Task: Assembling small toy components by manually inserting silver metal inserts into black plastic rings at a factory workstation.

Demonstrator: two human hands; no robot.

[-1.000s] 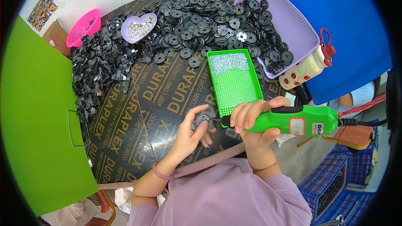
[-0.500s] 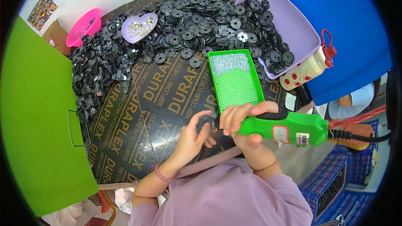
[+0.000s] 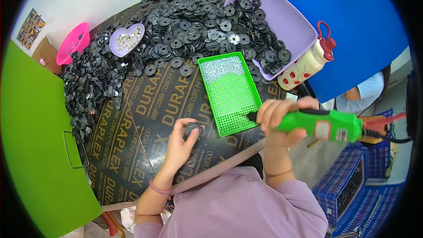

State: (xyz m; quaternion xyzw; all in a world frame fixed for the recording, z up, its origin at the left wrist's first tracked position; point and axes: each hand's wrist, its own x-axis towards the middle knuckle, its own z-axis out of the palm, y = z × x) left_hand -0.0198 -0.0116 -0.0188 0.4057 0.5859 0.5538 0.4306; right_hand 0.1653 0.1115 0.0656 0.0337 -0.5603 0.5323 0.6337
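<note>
My left hand (image 3: 182, 143) pinches a black round disc (image 3: 194, 128) between thumb and fingers, just above the dark table. My right hand (image 3: 282, 117) is wrapped round a green electric screwdriver (image 3: 326, 125), its dark tip (image 3: 252, 116) pointing left over the near right corner of a green tray (image 3: 219, 131). Small silvery screws (image 3: 222, 67) fill the far end of that perforated tray. Beyond it lies a heap of black discs (image 3: 189, 31), some with a hole in the middle. Slight motion blur covers my right hand and the tool.
Black angular pieces (image 3: 94, 77) are piled at the left, near a pink basket (image 3: 72, 44). A purple heart-shaped dish (image 3: 125, 53) holds small metal parts. A purple basket (image 3: 291, 15) and a cream bottle (image 3: 304, 68) stand at the right. The screwdriver's cable (image 3: 392, 139) runs off rightward.
The screwdriver has moved right, away from the disc, and its tip is now over the green tray. My left hand, still holding the disc, is farther left. The whole view has shifted slightly.
</note>
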